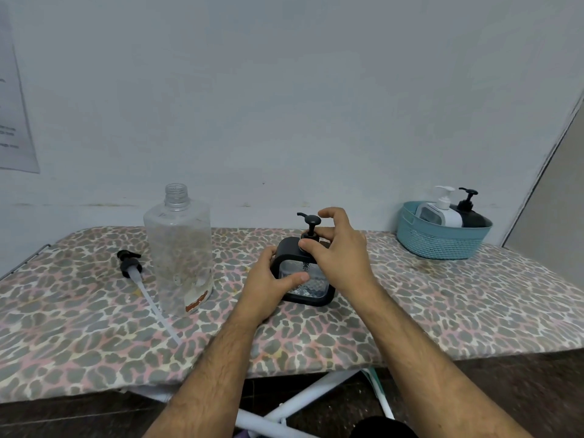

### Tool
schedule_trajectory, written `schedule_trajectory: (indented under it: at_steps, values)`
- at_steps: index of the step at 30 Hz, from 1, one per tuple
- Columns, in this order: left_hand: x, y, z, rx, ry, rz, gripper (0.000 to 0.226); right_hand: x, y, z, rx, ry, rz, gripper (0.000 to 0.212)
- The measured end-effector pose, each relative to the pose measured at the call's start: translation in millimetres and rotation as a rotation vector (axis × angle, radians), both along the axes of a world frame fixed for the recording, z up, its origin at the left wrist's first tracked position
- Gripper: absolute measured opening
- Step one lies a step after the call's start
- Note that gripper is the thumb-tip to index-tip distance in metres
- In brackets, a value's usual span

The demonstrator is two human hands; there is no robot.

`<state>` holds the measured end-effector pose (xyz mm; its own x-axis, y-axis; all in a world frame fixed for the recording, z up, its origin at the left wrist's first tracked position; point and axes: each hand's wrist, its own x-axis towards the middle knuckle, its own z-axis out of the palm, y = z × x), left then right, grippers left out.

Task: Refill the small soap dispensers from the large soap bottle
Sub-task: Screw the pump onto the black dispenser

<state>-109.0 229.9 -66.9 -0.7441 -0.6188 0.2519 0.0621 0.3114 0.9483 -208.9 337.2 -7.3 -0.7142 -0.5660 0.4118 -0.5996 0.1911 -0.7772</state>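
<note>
A small black-framed soap dispenser [316, 287] with a clear patterned window stands at the middle of the table. My left hand [268, 284] grips its left side, thumb across the window. My right hand [339, 248] pinches the collar of its black pump [311, 224]. The large clear soap bottle [180, 248] stands upright to the left, uncapped and almost empty. Its black pump with a long white tube [139, 273] lies on the table beside it.
A teal basket [442, 240] at the back right of the table holds a white dispenser [442, 210] and a black dispenser [467, 207]. The table has a leopard-print cover [442, 311] and white folding legs. A wall rises right behind it.
</note>
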Motion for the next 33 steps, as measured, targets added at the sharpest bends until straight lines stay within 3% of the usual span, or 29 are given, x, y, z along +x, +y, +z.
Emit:
schedule_trajectory:
  at_steps: [8,13,18,24,33]
  values:
    - [0.0,0.9,0.5,-0.016,-0.005,0.006,0.046,16.4,-0.5,2.7,0.019,0.112,-0.135,0.04]
    - [0.3,-0.1,0.0,0.001,-0.01,-0.006,0.05,17.4,1.7,3.5,0.048,0.135,-0.153,0.053]
    - [0.7,1.0,0.5,-0.006,-0.016,-0.005,0.054,8.4,6.8,2.3,0.008,0.057,-0.048,0.062]
    - [0.1,0.0,-1.0,0.009,-0.007,-0.01,0.055,-10.1,32.4,1.2,0.056,-0.178,0.17,0.075]
    - [-1.3,2.3,0.1,-0.042,0.01,-0.015,0.054,-29.2,47.1,-13.9,0.122,-0.269,0.33,0.063]
